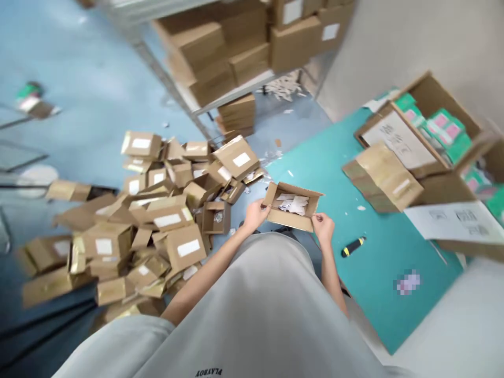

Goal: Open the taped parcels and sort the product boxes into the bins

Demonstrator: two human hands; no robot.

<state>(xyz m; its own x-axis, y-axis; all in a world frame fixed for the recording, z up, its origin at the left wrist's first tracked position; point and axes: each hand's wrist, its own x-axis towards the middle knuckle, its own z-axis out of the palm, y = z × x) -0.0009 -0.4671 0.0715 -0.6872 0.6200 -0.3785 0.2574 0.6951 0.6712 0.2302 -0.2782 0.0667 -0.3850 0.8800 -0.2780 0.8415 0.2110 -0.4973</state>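
An open cardboard box [293,220], with crumpled white paper scraps [294,203] lying inside, is held in front of my body. At its left end, my left hand [256,214] grips the wall with the fingers closed on it. My right hand [323,227] pinches the box's near right corner. The box is over the left edge of the green tabletop. To the right of my right hand, a black and yellow utility knife [353,247] rests on the green table [378,294].
A big heap of cardboard boxes [185,247] covers the floor at left. Shelving with more boxes [295,47] stands ahead. On the table's right are a closed carton [384,176], a labelled open carton [401,139] of green-and-pink packs [444,128], and a paper sheet [457,220].
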